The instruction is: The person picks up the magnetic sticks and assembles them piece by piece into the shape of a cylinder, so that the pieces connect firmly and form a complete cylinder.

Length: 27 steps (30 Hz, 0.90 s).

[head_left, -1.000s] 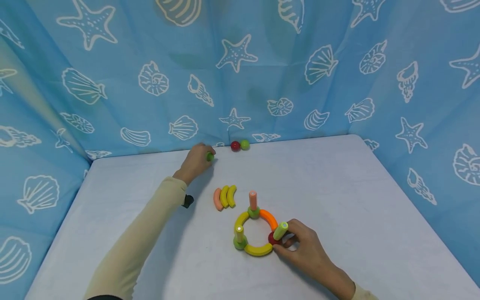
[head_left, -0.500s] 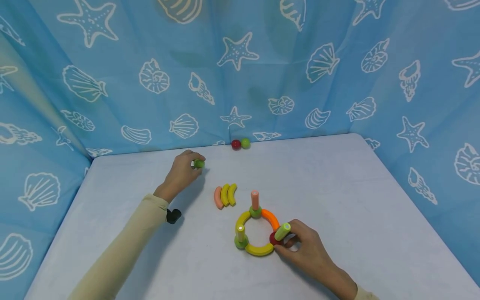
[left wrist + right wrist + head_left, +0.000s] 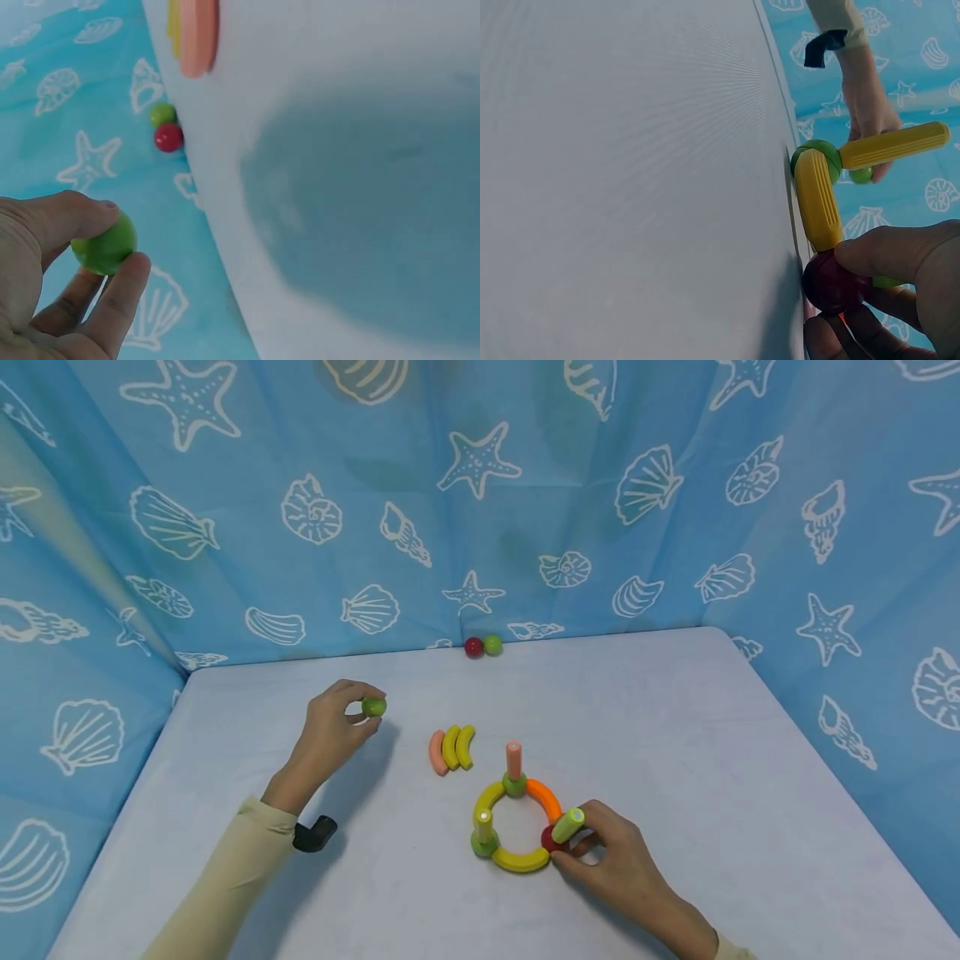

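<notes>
Thumb and fingers of my left hand (image 3: pixel 327 735) pinch a green ball (image 3: pixel 107 244), held above the table's left part. My right hand (image 3: pixel 611 852) grips a dark red ball (image 3: pixel 835 283) at the right corner of a ring of toy pieces. A light green stick (image 3: pixel 568 824) leans up from that ball. Curved yellow pieces (image 3: pixel 521 861) and an orange curved piece (image 3: pixel 544 797) link the red ball with two green balls, one at the back (image 3: pixel 514 784) and one at the left (image 3: pixel 484 842). A pink stick (image 3: pixel 513 760) and a yellow stick (image 3: pixel 485 823) stand up from these.
Behind the ring lie a pink curved piece (image 3: pixel 437 752) and two yellow curved pieces (image 3: pixel 457 747), side by side. A red ball (image 3: pixel 474 647) and a green ball (image 3: pixel 492 645) sit at the table's back edge. A blue shell-print curtain (image 3: pixel 480 527) rises behind the white table (image 3: pixel 675 718).
My left hand has come away from the back edge, leftward and toward me, carrying the green ball. The right hand keeps its grip on the dark red ball, nearly still.
</notes>
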Tool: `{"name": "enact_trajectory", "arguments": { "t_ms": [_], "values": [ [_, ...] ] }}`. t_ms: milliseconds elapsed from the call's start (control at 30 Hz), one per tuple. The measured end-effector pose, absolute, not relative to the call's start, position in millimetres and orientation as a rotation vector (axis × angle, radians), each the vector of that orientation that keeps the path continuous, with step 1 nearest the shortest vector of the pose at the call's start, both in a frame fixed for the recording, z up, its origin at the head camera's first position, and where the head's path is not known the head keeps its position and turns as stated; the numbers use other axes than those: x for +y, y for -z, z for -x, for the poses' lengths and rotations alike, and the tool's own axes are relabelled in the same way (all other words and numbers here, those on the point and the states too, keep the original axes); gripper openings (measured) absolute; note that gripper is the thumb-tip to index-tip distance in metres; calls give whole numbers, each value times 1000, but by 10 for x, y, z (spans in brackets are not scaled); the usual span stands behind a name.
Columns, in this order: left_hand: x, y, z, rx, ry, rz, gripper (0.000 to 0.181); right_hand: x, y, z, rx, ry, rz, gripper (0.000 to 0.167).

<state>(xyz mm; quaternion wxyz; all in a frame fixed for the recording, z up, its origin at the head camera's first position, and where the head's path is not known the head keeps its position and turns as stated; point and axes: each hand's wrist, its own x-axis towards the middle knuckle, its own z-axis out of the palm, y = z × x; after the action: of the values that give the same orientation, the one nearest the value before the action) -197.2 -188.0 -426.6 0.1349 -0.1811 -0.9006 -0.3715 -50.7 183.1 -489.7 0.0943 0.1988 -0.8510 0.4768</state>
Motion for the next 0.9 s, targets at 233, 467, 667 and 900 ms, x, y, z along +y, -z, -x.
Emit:
{"name": "enact_trajectory", "arguments": {
  "t_ms": [233, 467, 667, 900],
  "values": [
    [-1797, 4226, 1682, -2553, 1075, 571, 36, 1843, 4895, 496, -2511, -1396, -609, 47],
    [-1625, 4130, 1460, -2531, 1140, 624, 34, 1857, 4906, 484, -2534, -1390, -573, 47],
    [-1535, 4052, 1303, -2528, 1185, 637, 34, 1858, 4912, 479, -2548, -1379, -555, 48],
    [-1485, 4042, 1156, -2521, 1188, 645, 36, 1858, 4914, 476, -2552, -1380, -550, 48]
  ]
}}
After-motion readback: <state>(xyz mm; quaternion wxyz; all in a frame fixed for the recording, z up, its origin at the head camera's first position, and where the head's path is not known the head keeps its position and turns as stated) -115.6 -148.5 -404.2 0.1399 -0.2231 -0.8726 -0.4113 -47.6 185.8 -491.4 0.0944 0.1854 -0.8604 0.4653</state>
